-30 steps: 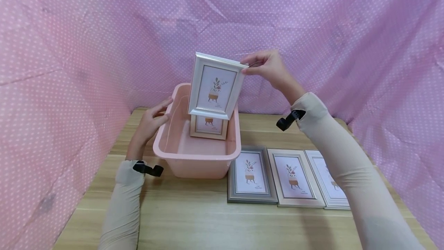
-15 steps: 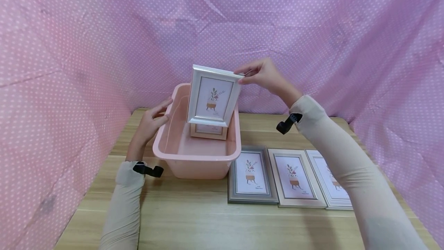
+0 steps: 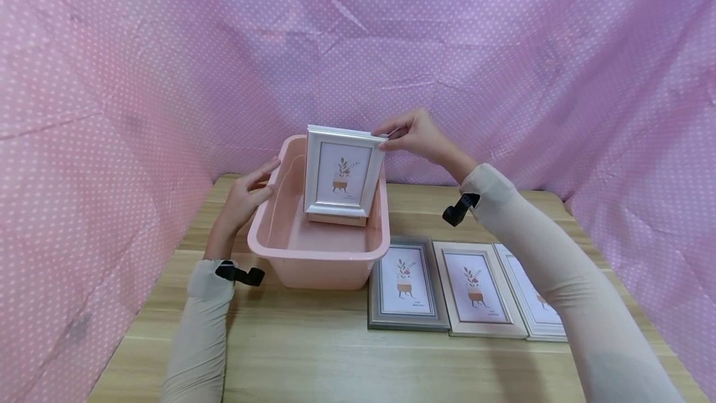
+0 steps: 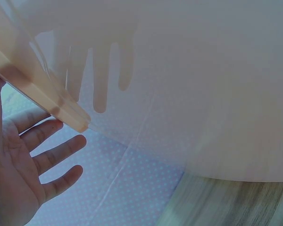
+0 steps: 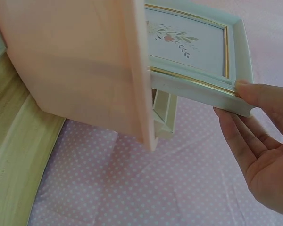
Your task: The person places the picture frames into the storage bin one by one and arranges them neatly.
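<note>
Pink bin (image 3: 319, 260), white frame (image 3: 341, 170) inside rim

Head view: looks forward and down across the table (image 3: 313, 353). Left wrist view: close under the tub (image 4: 203, 84) wall. Right wrist view: close beside the tub's outer side. All three share the tub.

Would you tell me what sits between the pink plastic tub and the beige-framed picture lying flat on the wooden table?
A grey-framed picture lies flat between the pink plastic tub and the beige-framed picture, beside the tub's right wall; the head view shows it.
</note>
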A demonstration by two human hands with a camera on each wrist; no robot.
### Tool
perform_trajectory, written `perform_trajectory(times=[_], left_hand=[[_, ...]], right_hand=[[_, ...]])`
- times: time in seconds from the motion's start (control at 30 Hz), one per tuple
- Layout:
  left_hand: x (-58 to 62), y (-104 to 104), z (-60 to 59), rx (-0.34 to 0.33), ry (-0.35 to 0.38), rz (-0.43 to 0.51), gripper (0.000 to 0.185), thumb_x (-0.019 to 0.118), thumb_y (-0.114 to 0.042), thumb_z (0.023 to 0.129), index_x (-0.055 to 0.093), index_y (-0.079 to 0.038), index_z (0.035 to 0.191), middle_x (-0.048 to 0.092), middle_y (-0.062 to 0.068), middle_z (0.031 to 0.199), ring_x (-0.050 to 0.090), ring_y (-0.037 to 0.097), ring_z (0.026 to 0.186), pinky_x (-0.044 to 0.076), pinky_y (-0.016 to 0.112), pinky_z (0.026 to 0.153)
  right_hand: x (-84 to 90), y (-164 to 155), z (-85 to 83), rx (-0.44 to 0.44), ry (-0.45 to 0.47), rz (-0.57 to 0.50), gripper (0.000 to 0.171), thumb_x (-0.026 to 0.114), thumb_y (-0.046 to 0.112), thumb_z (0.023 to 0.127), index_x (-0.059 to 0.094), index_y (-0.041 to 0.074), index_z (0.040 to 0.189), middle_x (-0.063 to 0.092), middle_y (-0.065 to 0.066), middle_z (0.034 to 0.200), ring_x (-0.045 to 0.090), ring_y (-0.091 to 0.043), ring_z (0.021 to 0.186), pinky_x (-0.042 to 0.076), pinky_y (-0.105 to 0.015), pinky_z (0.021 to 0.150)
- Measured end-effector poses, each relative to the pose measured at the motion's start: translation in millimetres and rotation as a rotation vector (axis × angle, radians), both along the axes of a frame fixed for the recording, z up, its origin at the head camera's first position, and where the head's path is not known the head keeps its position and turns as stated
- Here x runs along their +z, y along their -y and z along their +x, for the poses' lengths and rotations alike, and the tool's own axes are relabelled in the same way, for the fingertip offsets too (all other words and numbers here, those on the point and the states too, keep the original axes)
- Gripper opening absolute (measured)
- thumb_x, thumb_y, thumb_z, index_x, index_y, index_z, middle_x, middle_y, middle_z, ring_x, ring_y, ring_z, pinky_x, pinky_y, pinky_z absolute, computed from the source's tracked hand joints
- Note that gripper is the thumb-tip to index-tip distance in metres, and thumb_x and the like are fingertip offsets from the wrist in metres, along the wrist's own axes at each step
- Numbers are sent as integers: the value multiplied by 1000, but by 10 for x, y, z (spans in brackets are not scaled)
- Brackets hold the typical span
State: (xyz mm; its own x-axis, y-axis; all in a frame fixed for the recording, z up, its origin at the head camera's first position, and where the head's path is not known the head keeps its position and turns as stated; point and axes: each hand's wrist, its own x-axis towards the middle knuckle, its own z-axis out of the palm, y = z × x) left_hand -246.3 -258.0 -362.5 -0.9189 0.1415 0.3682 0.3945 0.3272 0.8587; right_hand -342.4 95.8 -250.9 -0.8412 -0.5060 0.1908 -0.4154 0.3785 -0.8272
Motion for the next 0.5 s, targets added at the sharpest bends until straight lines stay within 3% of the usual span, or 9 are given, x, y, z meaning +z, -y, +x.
perform_trajectory(times=[0.27, 0.37, 0.5], left_hand=[[-226, 96, -161, 26, 5, -21, 49, 54, -10, 91, 47, -15, 139, 39, 1, 149, 49, 28, 121, 37, 45, 100], [-194, 84, -139, 25, 11, -25, 48, 54, -11, 92, 47, -15, 139, 39, 2, 148, 49, 29, 122, 37, 45, 100], [-61, 31, -42, 8, 16, -7, 49, 54, -7, 91, 46, -8, 139, 38, 7, 148, 48, 34, 121, 35, 50, 100]], right_hand=[[-111, 42, -5, 32, 15, 9, 31, 78, 2, 73, 71, 0, 103, 70, -17, 103, 70, -20, 83, 56, -26, 72], [-144, 64, -5, 33, 19, 5, 30, 78, 2, 72, 72, 1, 101, 71, -15, 101, 69, -20, 83, 55, -26, 73], [-173, 80, 2, 40, 3, 19, 27, 78, 3, 72, 73, 3, 99, 72, -12, 99, 69, -19, 81, 55, -26, 73]])
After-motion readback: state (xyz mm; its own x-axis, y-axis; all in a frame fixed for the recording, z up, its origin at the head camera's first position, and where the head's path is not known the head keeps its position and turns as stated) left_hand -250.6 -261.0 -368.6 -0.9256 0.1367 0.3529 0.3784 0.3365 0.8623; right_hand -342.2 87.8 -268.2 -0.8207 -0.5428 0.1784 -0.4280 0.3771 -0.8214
